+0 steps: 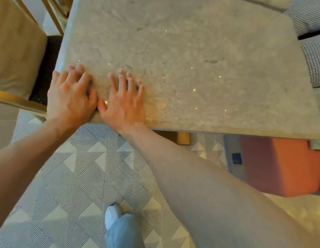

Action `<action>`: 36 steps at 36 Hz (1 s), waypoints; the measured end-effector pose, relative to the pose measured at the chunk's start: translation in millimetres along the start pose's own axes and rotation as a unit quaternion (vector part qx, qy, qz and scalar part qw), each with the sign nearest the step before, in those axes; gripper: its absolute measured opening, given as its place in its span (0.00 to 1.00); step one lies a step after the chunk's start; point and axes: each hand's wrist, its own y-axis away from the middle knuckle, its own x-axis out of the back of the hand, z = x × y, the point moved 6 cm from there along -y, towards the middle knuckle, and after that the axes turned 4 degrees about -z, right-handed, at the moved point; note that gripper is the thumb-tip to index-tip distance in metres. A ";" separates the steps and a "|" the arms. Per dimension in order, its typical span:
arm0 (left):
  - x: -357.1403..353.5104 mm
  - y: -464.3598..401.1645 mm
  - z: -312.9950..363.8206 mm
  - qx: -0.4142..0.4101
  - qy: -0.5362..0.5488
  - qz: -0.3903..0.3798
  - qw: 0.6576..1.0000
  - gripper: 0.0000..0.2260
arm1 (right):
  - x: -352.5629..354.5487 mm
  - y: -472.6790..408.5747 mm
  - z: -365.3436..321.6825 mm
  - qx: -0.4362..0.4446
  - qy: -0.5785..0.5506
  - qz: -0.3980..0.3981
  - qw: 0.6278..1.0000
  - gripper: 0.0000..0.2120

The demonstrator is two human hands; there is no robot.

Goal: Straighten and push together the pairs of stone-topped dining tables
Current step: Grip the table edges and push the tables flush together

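A grey stone-topped dining table (200,65) fills the upper part of the head view, seen from above. Both hands lie flat on its near left corner. My left hand (69,95) rests at the very corner, fingers spread, the outer ones reaching the left edge. My right hand (124,99) presses palm-down beside it, fingers straight and spread, its thumb touching the left thumb. A second stone top (266,1) shows at the top right, a narrow dark gap between the two.
A wooden chair with a beige cushion (16,51) stands close to the table's left side. Striped and checked bench cushions (313,56) line the right. An orange box (277,165) sits on the patterned floor under the near right corner. My foot (113,214) is below.
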 end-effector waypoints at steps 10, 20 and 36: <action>32.9 -15.0 152.3 0.091 0.153 -0.247 0.952 0.16 | 113.3 25.1 123.3 -0.010 -0.355 -0.219 0.909 0.17; 116.1 -73.1 394.5 0.119 0.394 -0.102 0.905 0.15 | 234.9 77.4 342.2 -0.107 -0.639 -0.097 0.756 0.09; 159.8 -168.2 520.6 0.159 0.601 0.078 0.779 0.12 | 365.8 19.8 502.8 -0.028 -0.712 0.011 0.702 0.13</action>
